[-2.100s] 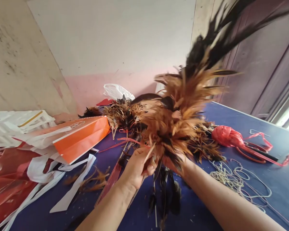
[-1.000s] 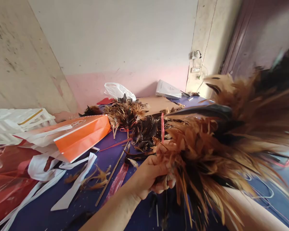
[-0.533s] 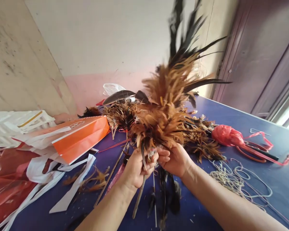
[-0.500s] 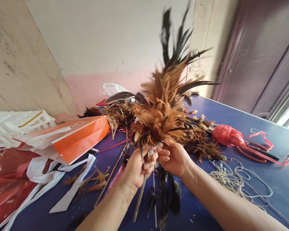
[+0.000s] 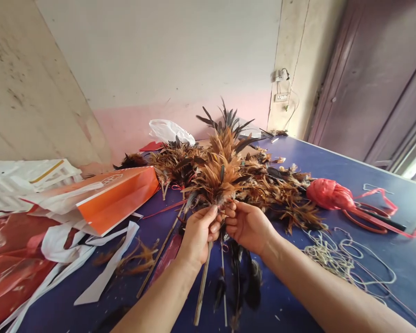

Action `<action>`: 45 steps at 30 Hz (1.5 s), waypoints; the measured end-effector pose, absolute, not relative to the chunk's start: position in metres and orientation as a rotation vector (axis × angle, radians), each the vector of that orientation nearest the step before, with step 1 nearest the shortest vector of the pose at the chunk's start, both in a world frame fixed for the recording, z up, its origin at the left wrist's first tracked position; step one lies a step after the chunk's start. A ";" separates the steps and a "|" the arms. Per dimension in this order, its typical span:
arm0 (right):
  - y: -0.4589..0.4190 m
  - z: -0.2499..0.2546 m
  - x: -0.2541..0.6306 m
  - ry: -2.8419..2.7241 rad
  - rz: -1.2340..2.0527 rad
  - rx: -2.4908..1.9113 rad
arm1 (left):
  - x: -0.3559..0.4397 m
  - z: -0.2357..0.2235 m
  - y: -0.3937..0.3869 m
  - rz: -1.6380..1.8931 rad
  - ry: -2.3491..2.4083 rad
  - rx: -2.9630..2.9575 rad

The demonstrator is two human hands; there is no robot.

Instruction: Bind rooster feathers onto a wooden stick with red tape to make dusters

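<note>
My left hand (image 5: pixel 201 233) is closed around the thin wooden stick of a feather duster (image 5: pixel 219 173), just below its feathers. The duster's brown and black feathers point away from me, and the bare stick (image 5: pixel 203 286) runs down toward me. Close beside it, my right hand (image 5: pixel 249 229) has its fingers pinched together at the base of the feathers. What those fingertips hold is too small to make out. Behind the duster lie more bundles of brown feathers (image 5: pixel 280 194).
On the blue table (image 5: pixel 333 169) lie a red ribbon roll (image 5: pixel 329 194), orange-handled scissors (image 5: pixel 364 221) and tangled string (image 5: pixel 336 259) at right. An orange paper bag (image 5: pixel 118 199), white strips (image 5: pixel 106 268) and red plastic (image 5: pixel 14 273) are at left. Black feathers (image 5: pixel 253 282) lie in front.
The duster has tipped down and away from me, its feather tips now much lower. My left hand keeps its grip, and my right hand stays pinched at the feather base.
</note>
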State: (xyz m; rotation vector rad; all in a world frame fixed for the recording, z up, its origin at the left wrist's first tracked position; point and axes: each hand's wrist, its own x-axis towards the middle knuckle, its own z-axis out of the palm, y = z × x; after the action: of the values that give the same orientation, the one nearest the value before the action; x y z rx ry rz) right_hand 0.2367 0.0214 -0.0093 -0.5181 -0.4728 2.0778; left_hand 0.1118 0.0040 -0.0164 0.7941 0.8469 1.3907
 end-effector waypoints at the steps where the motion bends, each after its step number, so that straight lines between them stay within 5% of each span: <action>1: 0.021 -0.010 0.236 -0.481 2.076 -0.517 | 0.111 -0.018 0.005 1.400 0.864 0.807; 37: 0.021 -0.015 0.239 -0.800 1.631 -0.497 | 0.094 -0.027 0.023 1.211 0.788 0.727; 45: 0.022 -0.007 0.250 -1.583 1.499 -0.846 | 0.085 -0.024 0.030 1.329 0.775 0.601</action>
State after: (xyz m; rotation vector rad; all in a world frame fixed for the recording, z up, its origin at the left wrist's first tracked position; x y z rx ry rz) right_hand 0.2500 0.0221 -0.0068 -0.8461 -1.5833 1.4988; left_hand 0.0851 0.0303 -0.0242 0.6008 0.7752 1.3288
